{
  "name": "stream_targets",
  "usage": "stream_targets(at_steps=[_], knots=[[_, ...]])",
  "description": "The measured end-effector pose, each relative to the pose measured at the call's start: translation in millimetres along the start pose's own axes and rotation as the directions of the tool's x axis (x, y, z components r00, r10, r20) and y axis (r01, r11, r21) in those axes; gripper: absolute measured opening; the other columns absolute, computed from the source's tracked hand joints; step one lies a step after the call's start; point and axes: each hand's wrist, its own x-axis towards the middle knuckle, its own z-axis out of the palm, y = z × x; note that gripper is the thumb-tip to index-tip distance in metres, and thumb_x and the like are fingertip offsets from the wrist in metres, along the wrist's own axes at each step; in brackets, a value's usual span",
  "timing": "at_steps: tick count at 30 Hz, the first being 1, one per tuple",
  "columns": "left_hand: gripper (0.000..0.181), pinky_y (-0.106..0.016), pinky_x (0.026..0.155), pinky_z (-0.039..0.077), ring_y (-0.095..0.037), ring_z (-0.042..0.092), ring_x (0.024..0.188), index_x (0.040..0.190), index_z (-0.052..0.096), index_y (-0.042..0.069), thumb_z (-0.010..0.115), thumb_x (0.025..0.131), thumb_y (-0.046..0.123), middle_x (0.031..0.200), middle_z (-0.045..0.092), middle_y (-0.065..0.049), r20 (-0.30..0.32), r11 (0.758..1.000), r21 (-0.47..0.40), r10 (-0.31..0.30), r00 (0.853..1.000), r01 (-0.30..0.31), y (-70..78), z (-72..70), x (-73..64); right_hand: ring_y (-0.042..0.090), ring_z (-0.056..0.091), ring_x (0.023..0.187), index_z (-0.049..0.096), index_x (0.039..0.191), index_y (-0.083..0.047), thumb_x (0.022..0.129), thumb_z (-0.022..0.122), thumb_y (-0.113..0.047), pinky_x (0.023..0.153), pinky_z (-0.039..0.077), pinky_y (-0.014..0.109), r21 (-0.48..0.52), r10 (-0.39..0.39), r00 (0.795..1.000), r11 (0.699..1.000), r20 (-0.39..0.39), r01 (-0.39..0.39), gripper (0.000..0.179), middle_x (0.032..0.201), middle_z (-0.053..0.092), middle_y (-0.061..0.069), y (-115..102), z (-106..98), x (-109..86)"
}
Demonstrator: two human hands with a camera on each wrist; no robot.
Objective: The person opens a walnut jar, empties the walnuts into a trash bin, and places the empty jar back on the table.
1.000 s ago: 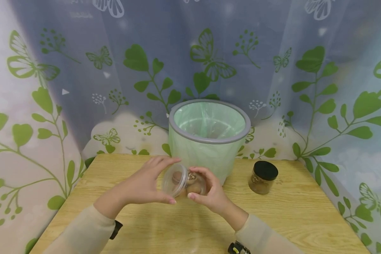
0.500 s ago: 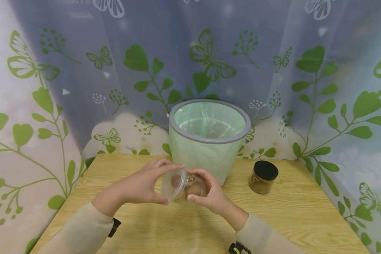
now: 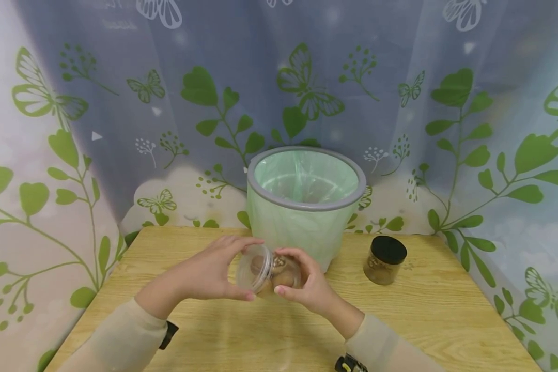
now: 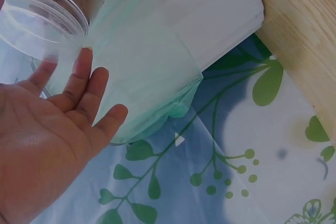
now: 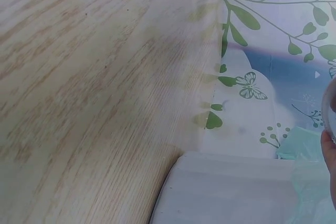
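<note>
In the head view a clear plastic jar [image 3: 285, 274] with round brown walnuts inside is held tilted on its side, above the table. My right hand [image 3: 313, 284] grips its base end, thumb in front and fingers behind. At the other end, my left hand [image 3: 209, 271] holds the clear lid [image 3: 247, 274] between thumb and fingers. From the left wrist view, fingertips touch the lid's rim [image 4: 79, 30], while the other fingers of the left hand [image 4: 47, 140] spread away from it. Only a sliver of the right hand [image 5: 331, 156] shows in the right wrist view.
Right behind the hands stands a bin [image 3: 302, 222] with a grey rim and pale green liner. A second jar [image 3: 385, 261] with a black lid stands upright on the wooden table [image 3: 423, 320] to the right. A patterned curtain [image 3: 242, 77] hangs behind.
The left hand's thumb and fingers have shifted slightly around the lid, off and back onto it. The right hand and the jar have stayed nearly still.
</note>
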Motion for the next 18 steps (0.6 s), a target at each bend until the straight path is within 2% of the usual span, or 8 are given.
stream_targets(at_steps=[6, 12, 18], knots=[[0.103, -0.054, 0.097, 0.045, -0.022, 0.049, 0.119, 0.152, 0.041, 0.019, 0.08, 0.07, 0.069, 0.131, 0.055, 0.002, -0.055, 1.0, 0.013, -0.028, 0.998, 0.028, 2.1, -0.1, -0.5, 0.015, 0.05, 0.127, 0.047, 0.132, 0.01, 0.088, 0.08, -0.02, 0.107, 0.04, 0.025, 0.002, 0.003, 1.0, 1.0, -0.017, -0.003, 0.063, 0.137, 0.054, 0.004, -0.4, 0.4, 0.1], [0.103, -0.051, 0.095, 0.046, -0.019, 0.049, 0.116, 0.151, 0.041, 0.02, 0.077, 0.07, 0.073, 0.124, 0.055, 0.005, -0.077, 0.999, 0.014, -0.052, 0.996, 0.053, -1.2, 1.8, 0.3, 0.015, 0.049, 0.128, 0.047, 0.132, 0.011, 0.088, 0.08, -0.019, 0.107, 0.04, 0.025, 0.007, 0.006, 1.0, 1.0, -0.023, -0.006, 0.063, 0.137, 0.054, 0.005, -0.5, 0.0, 0.5], [0.103, -0.049, 0.095, 0.046, -0.018, 0.049, 0.116, 0.152, 0.04, 0.019, 0.075, 0.072, 0.074, 0.123, 0.055, 0.005, -0.076, 0.998, -0.014, -0.066, 0.995, 0.066, -5.0, 4.3, -0.3, 0.016, 0.051, 0.125, 0.046, 0.133, 0.01, 0.088, 0.08, -0.018, 0.102, 0.044, 0.025, 0.021, 0.007, 1.0, 1.0, -0.022, -0.006, 0.063, 0.137, 0.053, 0.016, -0.5, -1.2, 0.3]])
